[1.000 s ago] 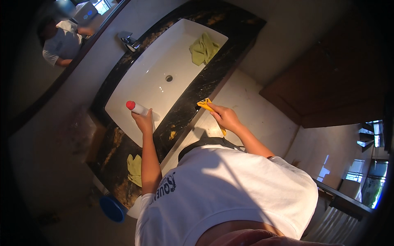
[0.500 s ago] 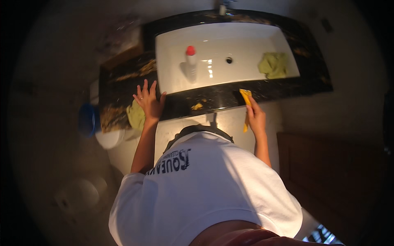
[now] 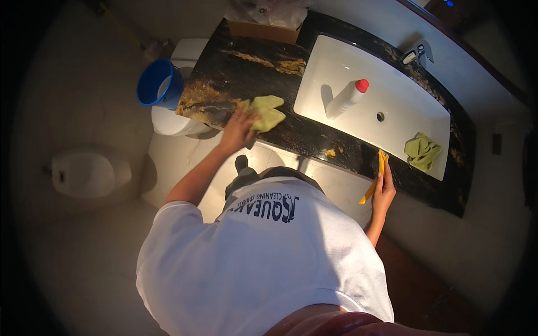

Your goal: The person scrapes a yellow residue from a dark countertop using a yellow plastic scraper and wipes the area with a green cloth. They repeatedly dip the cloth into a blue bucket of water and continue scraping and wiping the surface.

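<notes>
On the dark marbled countertop (image 3: 246, 61), my left hand (image 3: 239, 131) grips the lower left edge of a crumpled light-green cloth (image 3: 269, 113), its fingers slightly blurred. A narrow yellow strip (image 3: 368, 192), whose exact kind I cannot make out, is held in my right hand (image 3: 383, 193) at the counter's front edge. Inside the white sink (image 3: 358, 126) stands a white bottle (image 3: 344, 101) with a red cap. A second green cloth (image 3: 423, 151) lies bunched at the sink's right end, near my right hand.
A blue bucket (image 3: 161, 84) rests on the white toilet (image 3: 168, 122) left of the counter. At the counter's back is a brown box (image 3: 263, 32) with clear plastic on it. The tap (image 3: 417, 54) rises behind the sink. A urinal (image 3: 91, 173) is farther left.
My view has swung left. My left hand, spread over the green cloth before, now grips it, and the cloth has moved right along the counter. The yellow strip stays in my right hand.
</notes>
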